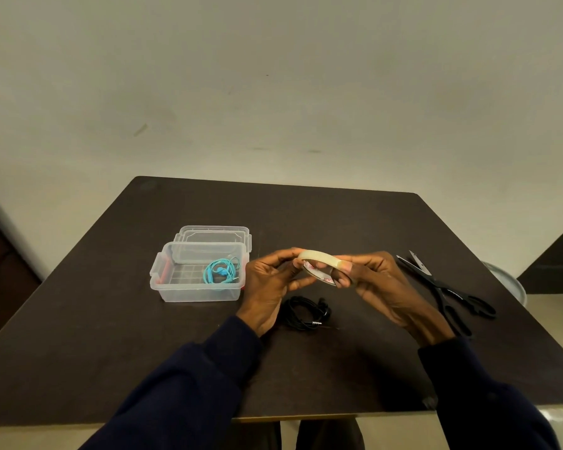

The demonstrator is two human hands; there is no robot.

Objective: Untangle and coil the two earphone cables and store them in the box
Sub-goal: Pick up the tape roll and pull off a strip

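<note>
A coiled blue earphone cable (221, 271) lies inside the clear plastic box (166, 289) at the table's left middle. A coiled black earphone cable (304, 311) rests on the dark table just below my hands. Both hands hold a roll of pale tape (317, 257) above the table. My left hand (270, 280) grips its left side with curled fingers. My right hand (376, 280) pinches its right side, thumb on the outer face.
The box's clear lid (215, 233) lies behind the box. Black scissors (446, 287) lie open-bladed on the table to the right of my right hand. A round grey object (511, 280) shows past the table's right edge. A wall stands behind the table.
</note>
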